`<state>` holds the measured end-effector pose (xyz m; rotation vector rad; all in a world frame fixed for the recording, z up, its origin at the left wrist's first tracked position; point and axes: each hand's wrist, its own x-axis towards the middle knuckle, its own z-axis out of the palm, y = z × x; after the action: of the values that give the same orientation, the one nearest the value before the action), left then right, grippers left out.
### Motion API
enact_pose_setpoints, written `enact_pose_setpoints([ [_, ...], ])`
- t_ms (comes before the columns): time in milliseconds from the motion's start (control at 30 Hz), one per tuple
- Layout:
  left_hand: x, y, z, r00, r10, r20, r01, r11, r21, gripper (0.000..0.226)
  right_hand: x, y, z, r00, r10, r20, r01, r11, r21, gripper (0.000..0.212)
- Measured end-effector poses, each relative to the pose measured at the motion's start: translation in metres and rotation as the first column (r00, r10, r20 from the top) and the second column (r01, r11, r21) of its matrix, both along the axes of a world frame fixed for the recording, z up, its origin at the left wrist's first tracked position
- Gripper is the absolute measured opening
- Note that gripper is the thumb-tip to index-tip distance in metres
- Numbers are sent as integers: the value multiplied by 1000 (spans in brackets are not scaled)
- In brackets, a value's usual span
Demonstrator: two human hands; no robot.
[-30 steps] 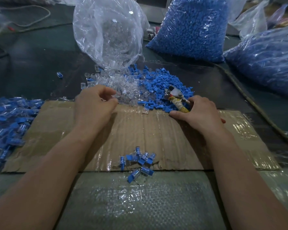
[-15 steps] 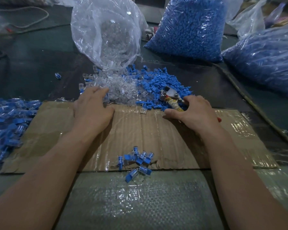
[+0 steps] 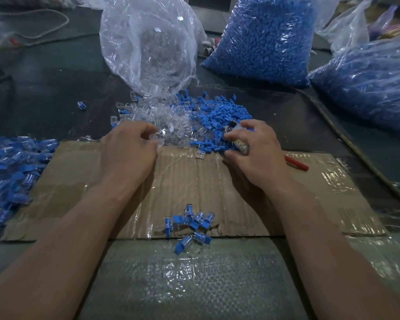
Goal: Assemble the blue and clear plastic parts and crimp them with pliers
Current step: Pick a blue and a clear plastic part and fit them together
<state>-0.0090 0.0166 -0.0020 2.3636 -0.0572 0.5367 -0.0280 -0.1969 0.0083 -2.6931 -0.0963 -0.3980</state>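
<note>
Left hand [image 3: 127, 151] pinches a clear part [image 3: 154, 137]; right hand [image 3: 256, 148] grips pliers [image 3: 241, 144] (palm down)

1 head camera looks down, close over the cardboard [image 3: 194, 181], edges seemingly warped.

I'm in a small-parts assembly workshop: clear plastic sacks of tiny blue plastic pieces [image 3: 263, 38] crowd my dark tabletop [image 3: 44, 84] behind a brown cardboard sheet [image 3: 194, 179].

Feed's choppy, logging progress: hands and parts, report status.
Left hand pinching a clear part at the loose pile. Right hand gripping the pliers beside the blue parts. Assembled pieces at the cardboard's near edge, apart from both hands.
</note>
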Motion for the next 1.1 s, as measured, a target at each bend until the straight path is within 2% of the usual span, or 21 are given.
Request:
enact_pose_setpoints([
  [100,-5,-6,4,996,-90,26,92,993,-74,18,-1,8,1,996,58,72,-55,998,-36,31],
  [167,-9,-11,4,979,-200,-36,193,971,-138,12,-1,15,0,989,100,105,-93,993,-67,26],
  [267,-15,-18,5,915,-367,-166,264,859,-439,5,0,26,-3,982,150,112,-133,981,-143,23],
  [300,-15,-19,5,899,-399,-179,269,827,-494,8,0,29,-5,982,160,97,-141,975,-172,25],
  [400,-15,-21,5,875,-447,-187,301,803,-514,22,3,30,-9,988,154,18,-144,953,-265,30],
  [633,-13,-18,5,841,-488,-235,241,725,-645,24,5,31,-9,991,136,-17,-136,955,-263,16],
  [733,-13,-17,5,837,-491,-241,234,720,-653,28,4,30,-8,990,140,-11,-139,965,-221,11],
  [800,-13,-18,6,827,-507,-242,234,703,-671,28,3,29,-8,990,142,2,-140,976,-166,18],
  [900,-16,-19,8,803,-550,-227,201,609,-767,22,0,27,-6,989,144,32,-140,986,-87,33],
  [1100,-18,-22,11,784,-579,-223,158,534,-831,12,-7,27,-1,988,130,88,-148,956,252,17],
])
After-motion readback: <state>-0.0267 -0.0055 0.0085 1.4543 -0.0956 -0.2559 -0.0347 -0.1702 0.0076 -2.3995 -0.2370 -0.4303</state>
